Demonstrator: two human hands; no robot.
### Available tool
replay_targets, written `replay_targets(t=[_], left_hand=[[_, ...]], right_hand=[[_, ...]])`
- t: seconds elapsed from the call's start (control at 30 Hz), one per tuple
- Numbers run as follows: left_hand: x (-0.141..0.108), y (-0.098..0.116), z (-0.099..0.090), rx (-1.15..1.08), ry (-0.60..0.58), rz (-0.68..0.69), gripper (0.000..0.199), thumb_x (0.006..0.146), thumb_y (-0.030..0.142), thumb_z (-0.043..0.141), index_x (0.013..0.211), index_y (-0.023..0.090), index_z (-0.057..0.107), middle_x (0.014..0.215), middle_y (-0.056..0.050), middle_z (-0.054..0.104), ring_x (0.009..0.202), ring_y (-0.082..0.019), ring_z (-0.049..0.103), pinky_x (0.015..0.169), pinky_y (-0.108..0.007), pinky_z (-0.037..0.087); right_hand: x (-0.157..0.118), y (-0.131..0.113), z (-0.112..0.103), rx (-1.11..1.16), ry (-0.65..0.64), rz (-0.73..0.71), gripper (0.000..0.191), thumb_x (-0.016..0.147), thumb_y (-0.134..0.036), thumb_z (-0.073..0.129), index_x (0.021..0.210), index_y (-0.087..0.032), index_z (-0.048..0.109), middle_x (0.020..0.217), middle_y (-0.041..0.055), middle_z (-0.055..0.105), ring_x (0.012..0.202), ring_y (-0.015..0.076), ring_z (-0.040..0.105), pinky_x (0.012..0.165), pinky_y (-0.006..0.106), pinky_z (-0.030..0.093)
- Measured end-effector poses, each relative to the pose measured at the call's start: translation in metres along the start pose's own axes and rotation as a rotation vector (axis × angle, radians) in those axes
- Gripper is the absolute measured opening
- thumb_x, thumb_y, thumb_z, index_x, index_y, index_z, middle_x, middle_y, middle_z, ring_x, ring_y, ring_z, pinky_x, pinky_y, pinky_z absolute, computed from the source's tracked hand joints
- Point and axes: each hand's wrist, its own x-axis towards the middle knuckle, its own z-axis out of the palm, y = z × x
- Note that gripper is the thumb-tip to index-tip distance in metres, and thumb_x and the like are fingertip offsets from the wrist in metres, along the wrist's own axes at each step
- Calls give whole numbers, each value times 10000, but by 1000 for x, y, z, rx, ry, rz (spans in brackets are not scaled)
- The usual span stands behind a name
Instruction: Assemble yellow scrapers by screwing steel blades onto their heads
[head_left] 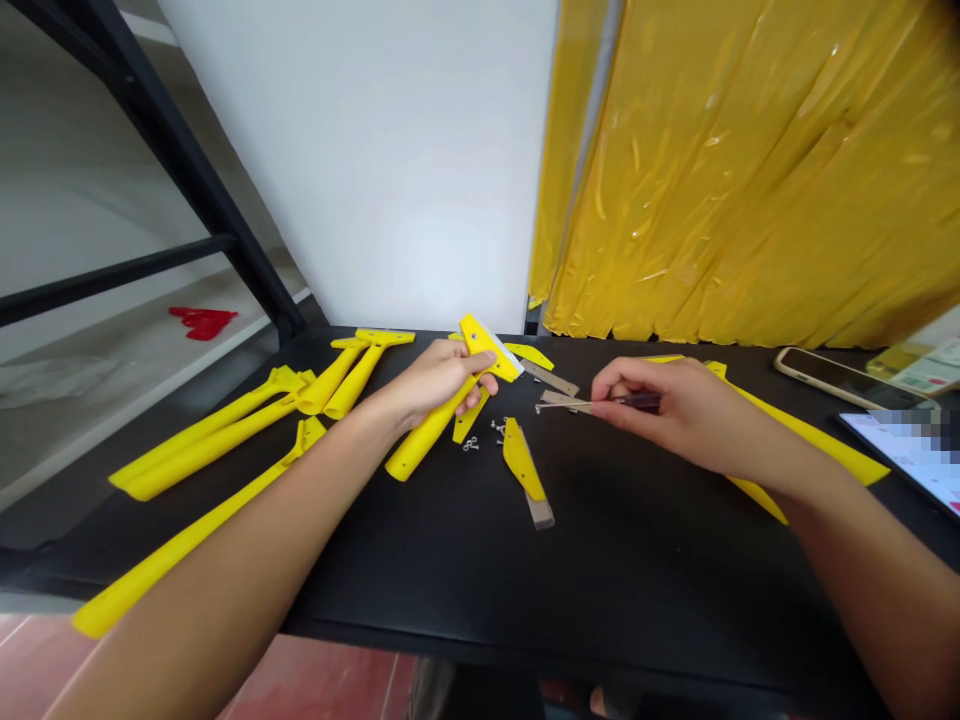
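Facing yellow sheeting (735, 180) across a black table (600, 560), left fingers (454, 368) clamp a scraper (427, 437), right fingers (616, 378) pinch a screwdriver (639, 402).

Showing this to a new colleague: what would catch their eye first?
The bright yellow scraper handles scattered across the black table stand out most, below a yellow plastic curtain at upper right. At centre, the left hand grips one scraper while the right hand holds a dark-handled screwdriver.

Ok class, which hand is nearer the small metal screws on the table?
Left: the left hand is just above and to the left of the small metal screws; the right hand is farther off to their right.
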Motion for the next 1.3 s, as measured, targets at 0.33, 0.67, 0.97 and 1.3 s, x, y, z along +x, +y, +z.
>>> replay_targets(t=[0.33, 0.67, 0.97, 1.3], left_hand=[[-17, 4, 22, -46, -296, 5, 270, 936, 379, 651, 853, 123, 658, 781, -110, 737, 465, -132, 629, 387, -226, 456], [-30, 8, 39, -9, -346, 100, 241, 960, 336, 610, 867, 116, 644, 787, -99, 739, 447, -109, 600, 387, -216, 437], [-32, 8, 36, 112, -212, 154, 177, 1007, 310, 522, 888, 180, 535, 733, -20, 656, 438, -76, 523, 388, -200, 379], [-26, 4, 32, 3, -282, 69, 194, 1008, 335, 522, 894, 177, 532, 732, -26, 639, 475, -74, 514, 427, -203, 385]], right_hand=[[-3, -13, -8, 741, 392, 67, 186, 862, -373, 765, 978, -257, 678, 761, -5, 644, 486, 106, 535, 398, 246, 444], [4, -22, 0, 962, 583, 120, 133, 832, -306, 789, 877, -243, 681, 715, -13, 578, 538, 105, 489, 398, 225, 444], [4, -23, -3, 991, 628, 154, 122, 878, -319, 731, 825, -246, 650, 732, -7, 510, 548, 108, 431, 395, 234, 389], [6, -17, 1, 1001, 580, 148, 145, 879, -337, 731, 834, -235, 639, 719, -18, 523, 545, 103, 439, 403, 227, 410]])
